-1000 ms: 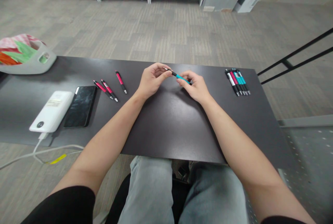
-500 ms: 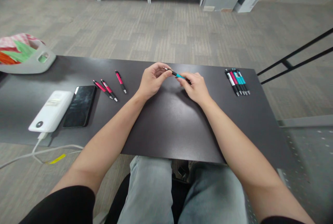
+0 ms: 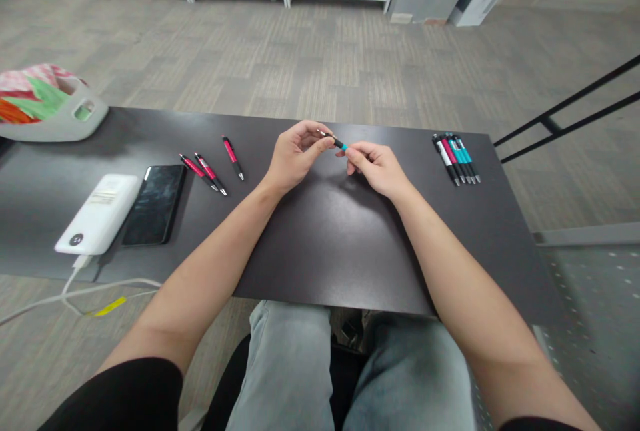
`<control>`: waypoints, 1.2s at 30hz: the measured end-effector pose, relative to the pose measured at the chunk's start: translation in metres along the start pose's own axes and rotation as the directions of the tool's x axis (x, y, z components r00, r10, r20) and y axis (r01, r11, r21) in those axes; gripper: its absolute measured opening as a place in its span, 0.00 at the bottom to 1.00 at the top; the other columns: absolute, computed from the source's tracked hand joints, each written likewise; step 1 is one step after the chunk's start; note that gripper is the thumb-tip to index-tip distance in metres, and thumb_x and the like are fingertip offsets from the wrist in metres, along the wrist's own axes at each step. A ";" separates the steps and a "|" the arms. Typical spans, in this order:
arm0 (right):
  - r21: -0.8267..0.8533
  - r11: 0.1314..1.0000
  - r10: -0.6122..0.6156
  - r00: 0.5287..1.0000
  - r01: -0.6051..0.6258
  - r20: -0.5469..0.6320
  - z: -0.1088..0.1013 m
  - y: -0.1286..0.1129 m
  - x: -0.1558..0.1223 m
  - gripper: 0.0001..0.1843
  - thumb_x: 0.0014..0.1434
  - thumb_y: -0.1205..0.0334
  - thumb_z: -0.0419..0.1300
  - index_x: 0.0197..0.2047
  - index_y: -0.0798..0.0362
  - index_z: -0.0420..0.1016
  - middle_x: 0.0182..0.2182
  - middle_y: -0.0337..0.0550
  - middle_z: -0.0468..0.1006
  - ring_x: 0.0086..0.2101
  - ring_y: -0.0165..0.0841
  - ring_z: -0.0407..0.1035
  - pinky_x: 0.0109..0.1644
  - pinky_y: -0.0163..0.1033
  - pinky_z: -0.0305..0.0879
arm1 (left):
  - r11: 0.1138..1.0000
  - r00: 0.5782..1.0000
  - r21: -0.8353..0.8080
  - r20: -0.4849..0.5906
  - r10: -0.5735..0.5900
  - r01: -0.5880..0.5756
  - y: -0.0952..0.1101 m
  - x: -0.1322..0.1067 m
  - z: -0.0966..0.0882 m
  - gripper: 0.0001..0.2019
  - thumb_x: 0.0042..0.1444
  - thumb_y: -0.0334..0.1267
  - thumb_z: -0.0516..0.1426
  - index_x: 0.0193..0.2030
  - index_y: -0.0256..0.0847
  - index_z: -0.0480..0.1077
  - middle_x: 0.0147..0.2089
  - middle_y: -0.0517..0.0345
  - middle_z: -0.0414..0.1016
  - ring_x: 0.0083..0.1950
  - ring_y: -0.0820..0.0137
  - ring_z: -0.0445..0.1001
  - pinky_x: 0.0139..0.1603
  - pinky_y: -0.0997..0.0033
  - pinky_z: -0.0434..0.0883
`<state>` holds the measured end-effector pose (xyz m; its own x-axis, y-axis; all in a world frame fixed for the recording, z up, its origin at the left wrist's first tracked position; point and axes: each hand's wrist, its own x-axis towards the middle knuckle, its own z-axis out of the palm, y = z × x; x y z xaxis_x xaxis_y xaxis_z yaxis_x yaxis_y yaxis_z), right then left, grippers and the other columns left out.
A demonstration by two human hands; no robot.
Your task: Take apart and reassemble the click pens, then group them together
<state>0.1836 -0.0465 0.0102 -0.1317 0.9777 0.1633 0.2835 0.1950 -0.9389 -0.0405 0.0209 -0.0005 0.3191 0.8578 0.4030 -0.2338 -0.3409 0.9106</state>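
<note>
Above the far middle of the desk, a teal and black pen (image 3: 338, 142) is held between both hands. My left hand (image 3: 296, 157) pinches its black part with thumb and fingers, the tip pointing up to the left. The fingertips of my right hand (image 3: 379, 169) are closed on the teal part, covering the pen's other end. Left of my hands lie three red and black pens: one apart (image 3: 231, 153), and two side by side (image 3: 210, 171). To the right, several pens in white, red and teal with black grips (image 3: 456, 159) lie in a close row.
A black phone (image 3: 155, 204) and a white power bank (image 3: 100, 214) with a white cable (image 3: 70, 289) lie at the left of the dark desk (image 3: 325, 251). A white basket (image 3: 65, 117) with colourful contents stands at the far left. Black metal bars (image 3: 560, 125) rise beyond the right edge.
The right fingers have shifted on the pen and gathered around its teal part. The dark end that showed beside them is now hidden. My left hand stays almost in place.
</note>
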 end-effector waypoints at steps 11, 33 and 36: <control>0.207 0.973 -0.003 0.906 0.100 -0.423 -0.005 0.029 0.013 0.49 0.45 0.25 0.91 0.59 0.39 0.76 0.37 0.32 0.87 0.36 0.37 0.83 0.47 0.45 0.84 | 0.979 0.998 0.198 -0.040 -0.047 0.054 0.004 -0.005 -0.003 0.28 0.56 0.66 0.82 0.43 0.46 0.84 0.40 0.56 0.90 0.41 0.65 0.87 0.47 0.65 0.81; 0.037 0.981 -0.159 0.903 0.189 -0.400 -0.007 0.054 0.019 0.46 0.67 0.24 0.78 0.77 0.33 0.70 0.49 0.43 0.88 0.44 0.44 0.85 0.54 0.54 0.88 | 0.912 0.996 0.400 -0.022 -0.087 0.088 -0.003 -0.008 -0.006 0.21 0.75 0.63 0.68 0.45 0.46 0.83 0.42 0.52 0.91 0.44 0.61 0.86 0.49 0.61 0.81; -0.012 0.984 -0.171 0.907 0.180 -0.386 -0.007 0.052 0.020 0.48 0.67 0.23 0.78 0.79 0.31 0.68 0.52 0.44 0.87 0.43 0.43 0.84 0.51 0.53 0.87 | 0.829 0.998 0.557 -0.058 -0.027 0.054 -0.004 -0.006 -0.012 0.03 0.72 0.40 0.69 0.48 0.46 0.84 0.49 0.53 0.90 0.45 0.62 0.83 0.46 0.62 0.77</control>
<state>0.2021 -0.0164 -0.0330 0.1984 0.8831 0.4251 0.2668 0.3687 -0.8904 -0.0528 0.0222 -0.0075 0.2712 0.8874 0.3727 0.3351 -0.4501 0.8277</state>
